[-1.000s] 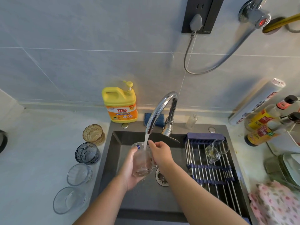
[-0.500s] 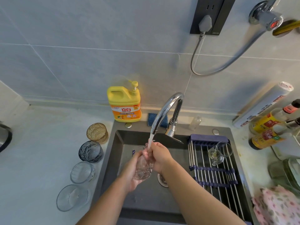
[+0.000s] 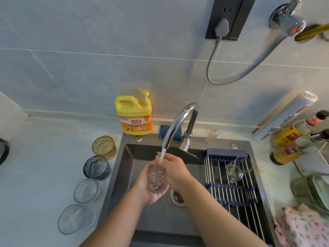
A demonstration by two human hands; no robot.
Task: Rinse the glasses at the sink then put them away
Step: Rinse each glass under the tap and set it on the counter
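Observation:
A clear glass (image 3: 157,181) is held over the dark sink (image 3: 128,154), under water running from the chrome faucet (image 3: 179,122). My left hand (image 3: 145,188) cups the glass from below and the left, its base towards me. My right hand (image 3: 175,171) grips its rim from the right, fingers at the mouth under the stream. Left of the sink several glasses stand in a row on the counter: an amber glass (image 3: 104,147), a dark blue glass (image 3: 97,167), a clear glass (image 3: 87,190) and a wide clear glass (image 3: 76,219). A small glass mug (image 3: 237,169) lies on the roll-up drying rack (image 3: 231,191).
A yellow detergent bottle (image 3: 134,115) and a blue sponge (image 3: 170,132) sit behind the sink. Sauce bottles (image 3: 292,145) and a paper roll (image 3: 284,116) stand at the right. A floral cloth (image 3: 302,227) lies at the lower right. The drain (image 3: 177,197) shows beside my hands.
The glass has tilted from nearly upright to mouth-up towards the stream, base towards me. My right hand has closed further over its rim. The view has shifted slightly right and down.

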